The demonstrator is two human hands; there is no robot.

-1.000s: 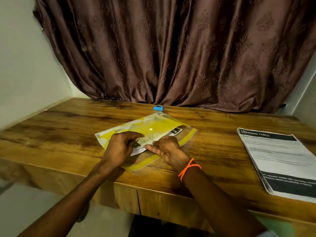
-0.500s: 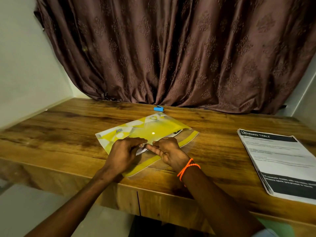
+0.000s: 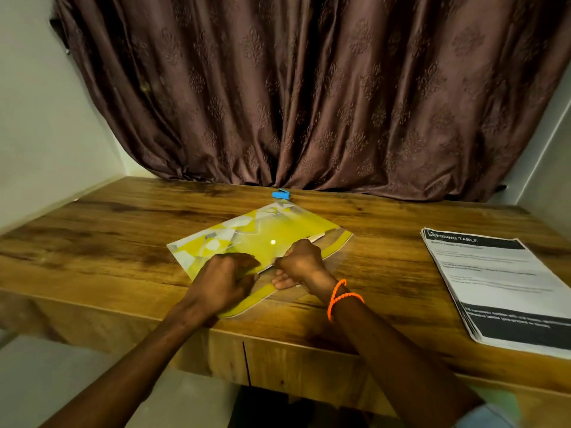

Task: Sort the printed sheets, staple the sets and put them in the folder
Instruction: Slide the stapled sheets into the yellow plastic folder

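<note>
A yellow and clear plastic folder (image 3: 262, 236) lies slantwise on the wooden table (image 3: 108, 242), close to its front edge. My left hand (image 3: 222, 281) rests on the folder's near edge, fingers curled and pinching it. Right beside it, my right hand (image 3: 298, 262), with an orange band on the wrist, is curled like a fist round the folder's clear flap. A white edge of the sheets inside shows just past my right hand. A stack of printed sheets (image 3: 500, 288) with black header bars lies at the table's right end, well apart from both hands.
A small blue stapler (image 3: 280, 194) sits at the back of the table, just beyond the folder and under the brown curtain (image 3: 309, 103). White walls close in on the left and right. A drawer front runs below the table's front edge.
The white sheets that stuck out of the folder under my left hand have slid inside. My right hand has closed from a pointing finger into a fist on the flap.
</note>
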